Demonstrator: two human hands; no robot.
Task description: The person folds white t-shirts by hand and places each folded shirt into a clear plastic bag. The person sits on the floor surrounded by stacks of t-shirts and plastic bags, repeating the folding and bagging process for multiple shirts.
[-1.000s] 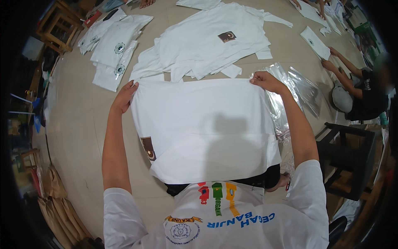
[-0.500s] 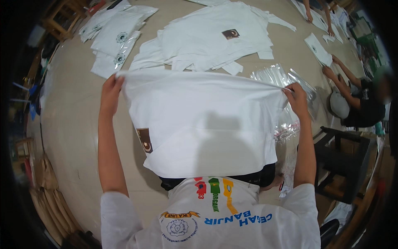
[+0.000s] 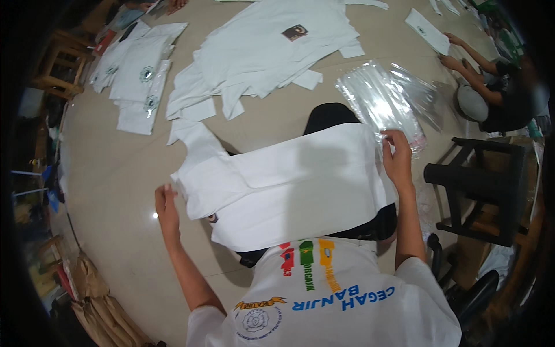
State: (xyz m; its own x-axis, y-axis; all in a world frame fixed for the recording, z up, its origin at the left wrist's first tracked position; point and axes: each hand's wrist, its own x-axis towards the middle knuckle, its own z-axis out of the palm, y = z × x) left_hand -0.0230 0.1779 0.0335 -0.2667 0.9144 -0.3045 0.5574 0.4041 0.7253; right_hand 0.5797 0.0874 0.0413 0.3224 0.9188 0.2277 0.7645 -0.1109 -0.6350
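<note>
A white garment [image 3: 295, 191] lies partly folded across my lap, with a loose sleeve sticking out at the upper left and a brown patch mostly hidden at its lower left. My left hand [image 3: 168, 211] is open just outside the garment's left side, fingers loosely extended and holding nothing. At the garment's right end, my right hand [image 3: 396, 159] is open, its fingers slightly bent beside the cloth and near a stack of clear plastic bags [image 3: 376, 101].
A pile of white shirts [image 3: 254, 52] and bagged shirts [image 3: 133, 81] lie ahead. A co-worker [image 3: 497, 98] at upper right holds a folded white item [image 3: 425, 32]. A black stool [image 3: 474, 191] stands at my right, wooden chairs [image 3: 63, 63] and brown paper sacks [image 3: 92, 295] at left.
Both hands have let go of the garment and come lower; its raised far edge has folded down, baring my dark-clad knee beyond it and covering most of the brown patch.
</note>
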